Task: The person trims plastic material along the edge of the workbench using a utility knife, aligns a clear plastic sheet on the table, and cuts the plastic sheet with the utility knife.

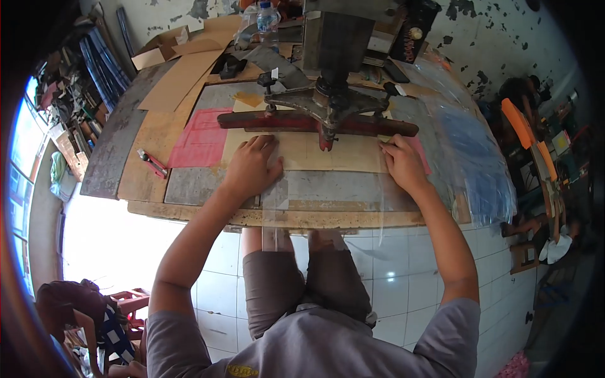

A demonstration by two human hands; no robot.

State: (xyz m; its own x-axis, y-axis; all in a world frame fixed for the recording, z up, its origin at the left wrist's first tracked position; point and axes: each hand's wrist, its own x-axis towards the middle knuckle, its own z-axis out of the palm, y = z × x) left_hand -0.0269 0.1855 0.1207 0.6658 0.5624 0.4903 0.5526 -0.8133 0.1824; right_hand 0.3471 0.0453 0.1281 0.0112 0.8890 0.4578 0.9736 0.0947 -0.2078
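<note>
A machine with a long dark-red horizontal bar (277,120) stands over the table, its bar just above a cream sheet (340,154). Clear plastic film (275,217) lies over the cream sheet and hangs past the table's front edge. My left hand (252,167) rests flat on the left part of the film, fingers stretched towards the bar and thumb apart. At the right end of the cream sheet, my right hand (406,165) has its fingers curled and pinched at the film's edge. Pink sheet material (198,138) shows beside my left hand, partly under the cream sheet.
A red cutter (152,164) lies at the table's left. Cardboard (183,79) and a water bottle (267,25) are at the back left. Stacked bluish plastic (476,151) drapes over the right side. Other people sit at the far right and lower left.
</note>
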